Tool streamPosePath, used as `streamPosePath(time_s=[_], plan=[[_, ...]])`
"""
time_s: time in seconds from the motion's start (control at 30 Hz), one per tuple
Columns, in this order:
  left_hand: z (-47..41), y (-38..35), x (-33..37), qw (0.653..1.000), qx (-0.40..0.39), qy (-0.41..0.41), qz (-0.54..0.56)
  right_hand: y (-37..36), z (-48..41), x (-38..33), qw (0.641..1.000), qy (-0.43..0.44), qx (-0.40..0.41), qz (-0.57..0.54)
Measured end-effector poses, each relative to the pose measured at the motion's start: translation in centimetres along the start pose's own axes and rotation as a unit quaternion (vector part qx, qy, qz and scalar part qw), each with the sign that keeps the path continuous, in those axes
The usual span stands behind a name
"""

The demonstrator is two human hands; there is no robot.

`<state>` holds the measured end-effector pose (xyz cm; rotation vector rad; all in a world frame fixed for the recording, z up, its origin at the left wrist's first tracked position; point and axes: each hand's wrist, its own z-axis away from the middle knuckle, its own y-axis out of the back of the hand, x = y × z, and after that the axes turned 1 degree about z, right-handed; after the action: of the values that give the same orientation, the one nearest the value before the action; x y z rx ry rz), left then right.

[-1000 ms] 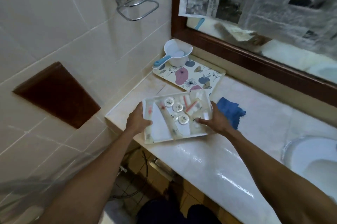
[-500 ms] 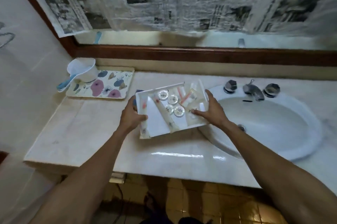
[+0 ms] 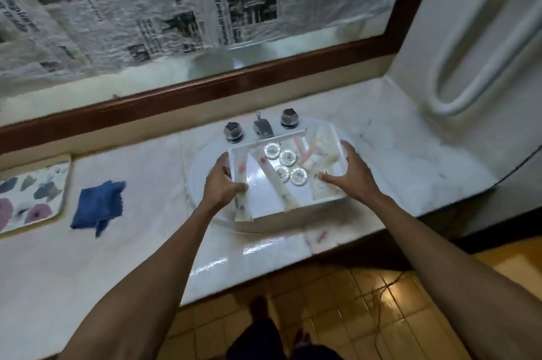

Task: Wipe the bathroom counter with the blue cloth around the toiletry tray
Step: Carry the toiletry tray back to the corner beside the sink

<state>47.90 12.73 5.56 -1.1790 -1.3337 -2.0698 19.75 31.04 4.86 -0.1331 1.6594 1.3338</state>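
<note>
Both hands, left hand [image 3: 224,183] and right hand [image 3: 350,176], grip the toiletry tray [image 3: 264,201], now carried over the sink [image 3: 202,207]; the blue cloth [image 3: 98,204] lies left of the sink, unused.

The pale marble table [image 3: 396,160] is polished and glossy, throwing bright reflections along its front edge, and the white plastic toiletry tray [image 3: 265,198] shines smoothly too. The crumpled blue cloth [image 3: 98,204] looks soft and matt, while the grey metal tap [image 3: 263,127] gleams below a dark wooden mirror frame [image 3: 176,95] hung with wrinkled newspaper [image 3: 132,8].
</note>
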Motion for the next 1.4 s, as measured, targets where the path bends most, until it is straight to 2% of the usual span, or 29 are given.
streamPosePath(time_s=[0.2,0.37,0.73,0.97,1.2,1.4], plan=[[-5.4,-7.4,7.2,0.996,-0.071,-0.054,-0.014,6.7,-2.1,5.8,0.996,-0.074,0.056,-0.011],[-11.4,-11.9,12.2,0.992,-0.097,-0.074,-0.021,10.5,-7.2,8.4,0.99,-0.112,0.082,0.001],[-22.9,-18.5,18.7,0.991,-0.101,-0.058,-0.059,16.0,-19.5,11.6,0.986,-0.152,0.066,0.013],[-26.7,-23.4,19.9,0.994,-0.086,0.018,-0.06,17.9,-26.6,15.0,0.99,-0.138,0.004,0.021],[-30.0,-27.5,20.3,0.99,-0.063,0.101,-0.076,19.2,-31.4,17.6,0.981,-0.123,-0.134,0.072],[-31.9,-30.3,20.5,0.988,-0.065,0.135,-0.044,19.1,-33.7,19.1,0.971,-0.123,-0.175,0.108]])
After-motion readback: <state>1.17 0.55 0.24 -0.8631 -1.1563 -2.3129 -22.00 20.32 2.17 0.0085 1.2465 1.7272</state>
